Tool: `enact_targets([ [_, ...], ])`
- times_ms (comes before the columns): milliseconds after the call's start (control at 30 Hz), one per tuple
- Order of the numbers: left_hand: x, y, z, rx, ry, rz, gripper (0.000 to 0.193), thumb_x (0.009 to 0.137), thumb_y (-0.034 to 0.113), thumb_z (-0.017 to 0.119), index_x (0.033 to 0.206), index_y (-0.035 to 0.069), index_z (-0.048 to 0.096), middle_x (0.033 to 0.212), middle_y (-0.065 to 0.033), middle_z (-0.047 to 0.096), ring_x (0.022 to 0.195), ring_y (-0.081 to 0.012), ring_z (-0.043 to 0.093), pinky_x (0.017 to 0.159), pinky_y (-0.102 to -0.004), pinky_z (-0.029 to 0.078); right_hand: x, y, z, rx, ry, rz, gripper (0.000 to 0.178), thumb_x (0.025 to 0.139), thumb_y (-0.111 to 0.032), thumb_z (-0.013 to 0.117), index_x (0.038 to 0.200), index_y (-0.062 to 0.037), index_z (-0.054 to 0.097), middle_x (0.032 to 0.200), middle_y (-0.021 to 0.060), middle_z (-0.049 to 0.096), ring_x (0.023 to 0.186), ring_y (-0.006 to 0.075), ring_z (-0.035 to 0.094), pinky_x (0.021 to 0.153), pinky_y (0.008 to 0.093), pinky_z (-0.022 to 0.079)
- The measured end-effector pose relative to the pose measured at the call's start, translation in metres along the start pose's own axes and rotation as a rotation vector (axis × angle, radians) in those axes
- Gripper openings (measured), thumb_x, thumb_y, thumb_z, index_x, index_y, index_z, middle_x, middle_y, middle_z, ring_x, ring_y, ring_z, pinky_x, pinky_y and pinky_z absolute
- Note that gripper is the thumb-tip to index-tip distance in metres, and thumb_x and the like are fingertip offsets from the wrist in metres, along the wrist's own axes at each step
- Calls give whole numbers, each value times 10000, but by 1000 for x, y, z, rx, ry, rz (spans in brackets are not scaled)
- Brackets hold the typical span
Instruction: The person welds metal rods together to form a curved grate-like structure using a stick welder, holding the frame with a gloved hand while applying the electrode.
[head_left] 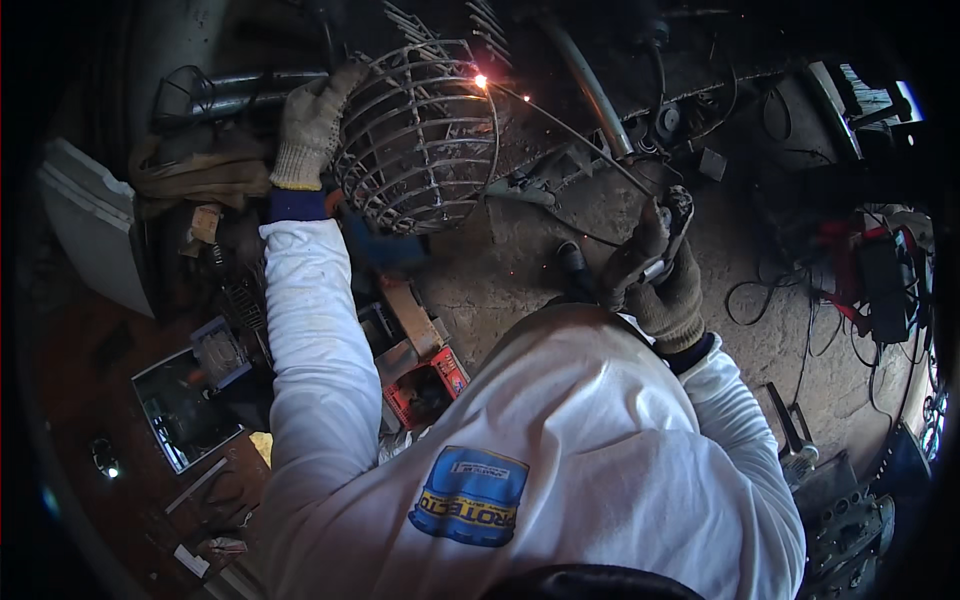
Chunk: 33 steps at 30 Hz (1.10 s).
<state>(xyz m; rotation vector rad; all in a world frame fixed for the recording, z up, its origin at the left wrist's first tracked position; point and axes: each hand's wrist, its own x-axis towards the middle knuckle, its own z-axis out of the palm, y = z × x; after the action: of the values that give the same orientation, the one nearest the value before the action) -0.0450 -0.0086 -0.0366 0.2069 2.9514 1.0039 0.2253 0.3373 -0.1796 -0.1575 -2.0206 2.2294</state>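
Note:
A round metal cage point(424, 150) of bent bars and hoops sits at the far middle. My left hand point(310, 125), in a pale knitted glove, has its fingers closed on the cage's left rim. Farther right, my right hand point(672, 292), also gloved, grips a welding electrode holder point(680, 208). From the holder a thin welding electrode point(585, 140) runs up and left to the cage's upper right edge. A bright glowing spot point(481, 81) shows there, with small sparks nearby. Fingers of the right hand are partly hidden in shadow.
Beyond the cage, a dark workbench point(540, 120) carries loose rods and a metal pipe point(590, 85). A red crate point(425, 388) stands below my left forearm. Cables point(770, 295) lie across the floor at right, beside a red and black machine point(880, 275).

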Motion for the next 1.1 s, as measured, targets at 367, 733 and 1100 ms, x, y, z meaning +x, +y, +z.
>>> enact_targets([
  [367, -6, 11, -1, 22, 29, -36, 652, 858, 595, 623, 1011, -33, 707, 903, -79, 719, 821, -134, 605, 781, -295, 468, -2, 5, -3, -19, -49, 66, 597, 681, -299, 831, 1129, -15, 557, 930, 91, 656, 837, 179, 645, 766, 317, 504],
  [733, -6, 7, -2, -104, -15, -162, 540, 863, 515, 661, 897, -22, 710, 717, -18, 645, 657, -98, 541, 633, -293, 446, -2, 10, -1, 31, -83, 56, 549, 744, -266, 815, 1150, -31, 531, 971, 106, 662, 874, 175, 657, 774, 316, 516],
  [1100, -21, 35, 9, -184, 139, 154, 474, 886, 469, 646, 912, -2, 688, 721, 0, 598, 656, -106, 531, 628, -278, 429, 3, 3, 9, 486, -112, -9, 306, 842, -84, 661, 1106, -21, 520, 966, 110, 629, 772, 200, 633, 660, 327, 517],
])
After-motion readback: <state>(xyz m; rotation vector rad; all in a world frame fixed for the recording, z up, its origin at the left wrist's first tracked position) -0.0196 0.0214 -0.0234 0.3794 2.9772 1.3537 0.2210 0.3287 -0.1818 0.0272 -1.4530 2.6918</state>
